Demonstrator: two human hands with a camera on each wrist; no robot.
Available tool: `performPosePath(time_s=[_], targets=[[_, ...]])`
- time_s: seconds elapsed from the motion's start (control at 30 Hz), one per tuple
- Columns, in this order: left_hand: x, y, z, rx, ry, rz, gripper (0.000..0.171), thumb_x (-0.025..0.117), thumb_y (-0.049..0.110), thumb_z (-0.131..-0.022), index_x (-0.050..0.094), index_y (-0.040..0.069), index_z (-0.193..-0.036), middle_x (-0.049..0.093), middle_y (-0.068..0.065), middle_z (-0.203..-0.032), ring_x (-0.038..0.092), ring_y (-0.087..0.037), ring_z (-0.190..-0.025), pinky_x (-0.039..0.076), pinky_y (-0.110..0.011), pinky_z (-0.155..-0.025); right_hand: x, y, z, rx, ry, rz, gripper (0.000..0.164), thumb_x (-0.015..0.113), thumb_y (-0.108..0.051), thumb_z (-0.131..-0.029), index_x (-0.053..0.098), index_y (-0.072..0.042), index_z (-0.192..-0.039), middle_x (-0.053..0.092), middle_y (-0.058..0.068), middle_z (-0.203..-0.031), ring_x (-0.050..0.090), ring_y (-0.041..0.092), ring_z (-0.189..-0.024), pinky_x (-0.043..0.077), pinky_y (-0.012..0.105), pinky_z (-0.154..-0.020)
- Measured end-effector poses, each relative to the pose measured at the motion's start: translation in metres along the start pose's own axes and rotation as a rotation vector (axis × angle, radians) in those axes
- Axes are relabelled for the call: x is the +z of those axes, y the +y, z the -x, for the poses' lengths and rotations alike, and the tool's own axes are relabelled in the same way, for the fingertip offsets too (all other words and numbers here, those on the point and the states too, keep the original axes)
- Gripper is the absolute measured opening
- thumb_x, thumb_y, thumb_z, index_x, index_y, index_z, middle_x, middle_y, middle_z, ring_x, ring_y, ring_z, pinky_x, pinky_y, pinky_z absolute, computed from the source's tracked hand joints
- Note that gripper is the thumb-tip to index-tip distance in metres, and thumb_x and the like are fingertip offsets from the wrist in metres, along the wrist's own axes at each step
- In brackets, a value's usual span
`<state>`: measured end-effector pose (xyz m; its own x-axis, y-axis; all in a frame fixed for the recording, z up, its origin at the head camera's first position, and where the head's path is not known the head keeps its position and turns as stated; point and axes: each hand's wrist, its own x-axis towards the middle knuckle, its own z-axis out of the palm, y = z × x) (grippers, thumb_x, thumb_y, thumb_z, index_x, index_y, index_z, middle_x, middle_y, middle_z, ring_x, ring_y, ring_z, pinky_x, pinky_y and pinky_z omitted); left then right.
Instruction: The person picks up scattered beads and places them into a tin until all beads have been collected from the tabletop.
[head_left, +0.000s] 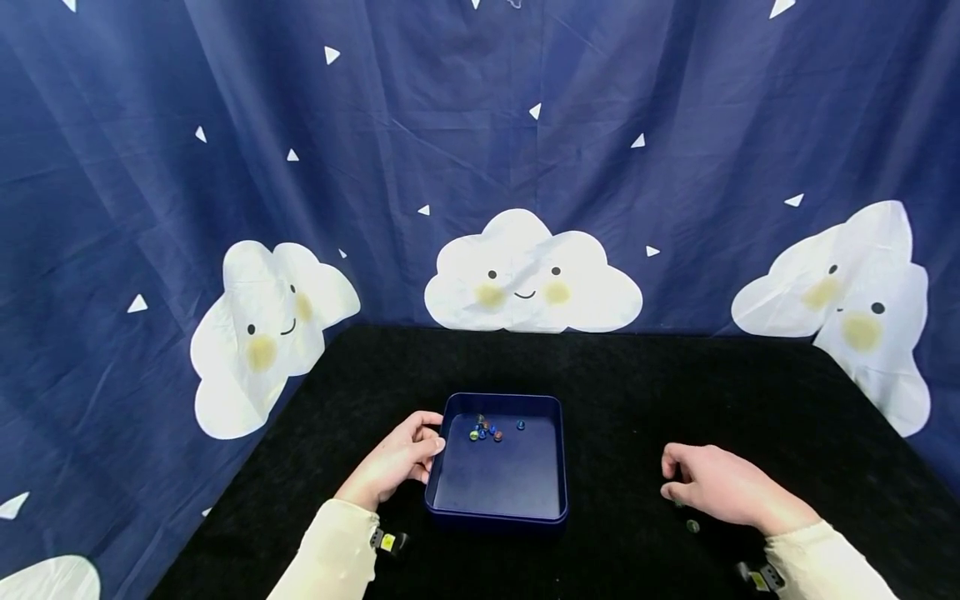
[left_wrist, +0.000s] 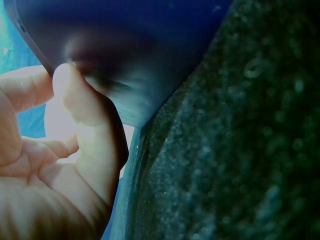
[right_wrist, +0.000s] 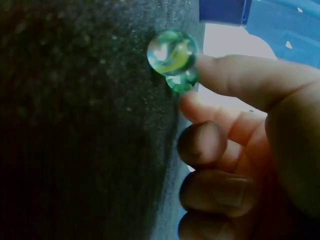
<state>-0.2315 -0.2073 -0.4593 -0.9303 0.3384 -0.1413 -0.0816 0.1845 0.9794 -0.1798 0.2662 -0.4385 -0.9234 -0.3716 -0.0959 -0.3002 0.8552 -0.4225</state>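
A shallow square navy tray (head_left: pixel 498 483) stands on black cloth. Several coloured glass marbles (head_left: pixel 483 427) cluster toward its back left, and a blue marble (head_left: pixel 521 425) sits apart. My left hand (head_left: pixel 397 458) grips the tray's left wall, the thumb pressed against the outside in the left wrist view. My right hand (head_left: pixel 720 483) is low over the cloth to the right, thumb and forefinger parted, other fingers curled. Just beyond those fingertips are a clear marble with a yellow-green swirl (right_wrist: pixel 172 52) and a greenish marble (right_wrist: pixel 181 81) partly hidden behind it.
Black cloth (head_left: pixel 615 400) covers the table. Behind it hangs a dark blue curtain (head_left: pixel 480 125) with white triangles and smiling clouds, which meets the cloth at the back and sides. A small dark device (head_left: pixel 390 542) is strapped at the left wrist.
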Motion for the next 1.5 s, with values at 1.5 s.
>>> performPosePath(time_s=[1.5], targets=[[0.002,0.0,0.0,0.012,0.01,-0.015,0.048,0.062,0.01,-0.097,0.043,-0.002,-0.139,0.056,-0.01,-0.092,0.052,-0.014,-0.064,0.051,-0.025,-0.052,0.008,-0.075,-0.031,-0.279,0.236,0.005,0.016,0.076,-0.025,-0.088,0.063,-0.033,-0.092,0.042,-0.022,-0.061,0.042,-0.002,-0.055,0.039,0.024,-0.054]])
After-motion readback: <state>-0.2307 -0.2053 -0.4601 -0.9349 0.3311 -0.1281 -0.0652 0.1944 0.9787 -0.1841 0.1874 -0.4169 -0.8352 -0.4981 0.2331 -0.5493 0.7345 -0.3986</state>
